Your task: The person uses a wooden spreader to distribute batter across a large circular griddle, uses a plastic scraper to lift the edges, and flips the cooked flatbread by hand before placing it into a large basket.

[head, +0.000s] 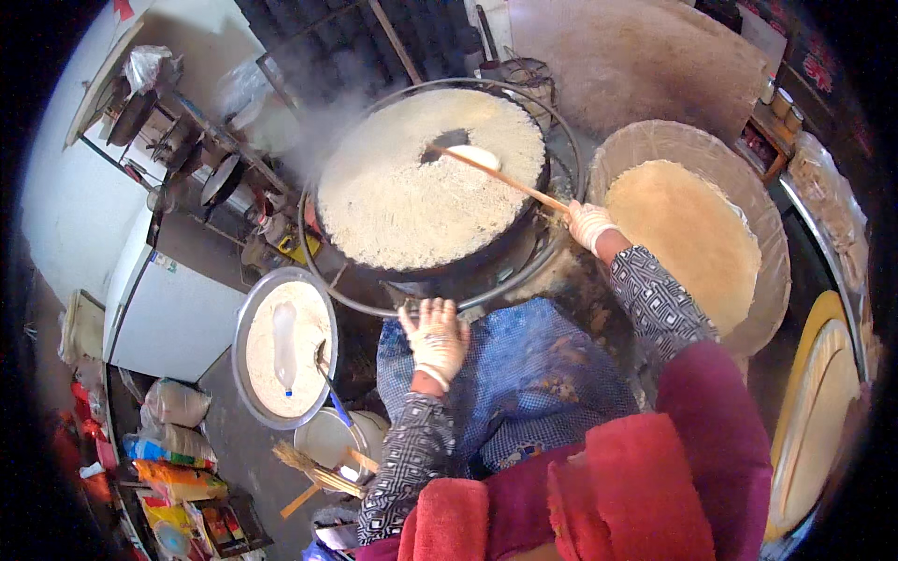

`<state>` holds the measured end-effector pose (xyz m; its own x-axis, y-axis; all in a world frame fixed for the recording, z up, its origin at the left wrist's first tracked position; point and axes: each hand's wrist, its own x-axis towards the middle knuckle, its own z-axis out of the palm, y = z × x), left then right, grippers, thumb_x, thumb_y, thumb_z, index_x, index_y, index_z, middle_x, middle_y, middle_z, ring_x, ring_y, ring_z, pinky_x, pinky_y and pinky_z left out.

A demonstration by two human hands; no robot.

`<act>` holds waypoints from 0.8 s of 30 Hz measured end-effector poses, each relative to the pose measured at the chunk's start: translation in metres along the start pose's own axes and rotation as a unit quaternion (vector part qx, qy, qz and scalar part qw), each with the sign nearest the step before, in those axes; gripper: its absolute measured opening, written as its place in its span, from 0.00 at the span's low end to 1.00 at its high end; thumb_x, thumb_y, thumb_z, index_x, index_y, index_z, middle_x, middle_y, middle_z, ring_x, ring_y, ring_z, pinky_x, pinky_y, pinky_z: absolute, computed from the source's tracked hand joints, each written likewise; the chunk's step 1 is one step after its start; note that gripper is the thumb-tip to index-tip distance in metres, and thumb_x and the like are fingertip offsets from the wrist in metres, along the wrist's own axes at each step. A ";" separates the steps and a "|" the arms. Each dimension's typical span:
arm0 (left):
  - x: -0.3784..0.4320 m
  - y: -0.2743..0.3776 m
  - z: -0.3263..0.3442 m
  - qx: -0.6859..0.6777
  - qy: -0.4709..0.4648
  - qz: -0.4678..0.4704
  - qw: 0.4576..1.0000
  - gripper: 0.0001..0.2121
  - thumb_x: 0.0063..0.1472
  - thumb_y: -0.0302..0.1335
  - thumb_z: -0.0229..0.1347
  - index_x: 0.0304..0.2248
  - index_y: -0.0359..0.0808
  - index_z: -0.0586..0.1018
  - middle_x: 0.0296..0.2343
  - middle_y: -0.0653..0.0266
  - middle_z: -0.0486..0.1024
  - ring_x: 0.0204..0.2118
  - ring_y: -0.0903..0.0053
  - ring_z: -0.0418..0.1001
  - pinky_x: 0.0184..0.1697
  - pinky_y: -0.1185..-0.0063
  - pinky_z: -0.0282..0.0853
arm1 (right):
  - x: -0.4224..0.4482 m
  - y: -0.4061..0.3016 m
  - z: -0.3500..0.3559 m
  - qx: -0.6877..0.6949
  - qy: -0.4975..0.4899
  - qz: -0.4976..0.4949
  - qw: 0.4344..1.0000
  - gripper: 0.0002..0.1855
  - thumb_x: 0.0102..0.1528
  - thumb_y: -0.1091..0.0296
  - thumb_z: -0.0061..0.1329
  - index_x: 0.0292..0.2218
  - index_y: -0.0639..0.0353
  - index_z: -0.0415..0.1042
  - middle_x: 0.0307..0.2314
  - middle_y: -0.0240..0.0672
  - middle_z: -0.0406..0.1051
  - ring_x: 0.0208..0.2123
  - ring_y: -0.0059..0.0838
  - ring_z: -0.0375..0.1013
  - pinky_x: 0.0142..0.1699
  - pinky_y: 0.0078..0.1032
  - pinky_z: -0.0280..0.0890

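My right hand [589, 224], in a pale glove, grips the end of a thin wooden stick [515, 184]. That stick reaches over a large round griddle [454, 137], its far tip beside a smooth white mass [478, 157] that looks like batter. Around it, a pale, rough-textured layer [407, 203] covers most of the griddle; a small dark patch shows bare near the middle. My left hand [433, 340], gloved too, lies palm down with fingers apart at the front of the metal ring [508, 286] around the griddle. Whitish steam rises at the griddle's left.
On the right, a wide plastic-lined basket [768, 245] holds a large tan flatbread or pancake [684, 238]. A basin [242, 357] at left contains pale flour or batter, a plastic bottle [284, 343] and a blue-handled ladle [340, 407]. Below stand a bucket [316, 435] and a straw brush [316, 470].
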<state>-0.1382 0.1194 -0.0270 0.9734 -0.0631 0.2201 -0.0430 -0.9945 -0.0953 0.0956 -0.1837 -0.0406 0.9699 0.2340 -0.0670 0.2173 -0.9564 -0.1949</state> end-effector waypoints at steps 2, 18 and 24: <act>-0.011 0.009 0.012 0.005 -0.056 -0.025 0.998 0.27 0.56 0.42 0.50 0.51 0.33 0.68 0.53 0.55 0.64 0.58 0.62 0.58 0.61 0.48 0.32 | -0.007 -0.028 -0.004 0.028 -0.027 -0.026 0.999 0.21 0.60 0.51 0.33 0.40 0.58 0.70 0.34 0.49 0.74 0.39 0.49 0.73 0.44 0.42 0.66; -0.012 -0.099 0.019 0.089 -0.099 -0.174 0.976 0.27 0.54 0.41 0.51 0.52 0.36 0.69 0.54 0.61 0.64 0.59 0.66 0.57 0.61 0.48 0.34 | 0.006 -0.020 0.000 0.017 0.019 -0.034 0.999 0.19 0.61 0.54 0.34 0.38 0.60 0.69 0.32 0.49 0.74 0.36 0.49 0.74 0.41 0.43 0.67; 0.013 -0.094 -0.004 0.046 -0.054 -0.121 0.990 0.24 0.53 0.37 0.53 0.49 0.38 0.70 0.52 0.58 0.64 0.57 0.63 0.57 0.59 0.50 0.42 | -0.010 -0.028 0.008 0.001 -0.053 -0.065 0.997 0.19 0.59 0.53 0.36 0.38 0.59 0.69 0.32 0.47 0.75 0.37 0.49 0.74 0.42 0.41 0.67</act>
<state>-0.1222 0.2119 -0.0117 0.9712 0.1912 0.1421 0.2112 -0.9670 -0.1424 0.0790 -0.1574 -0.0421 0.9169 0.3725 -0.1434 0.3393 -0.9166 -0.2112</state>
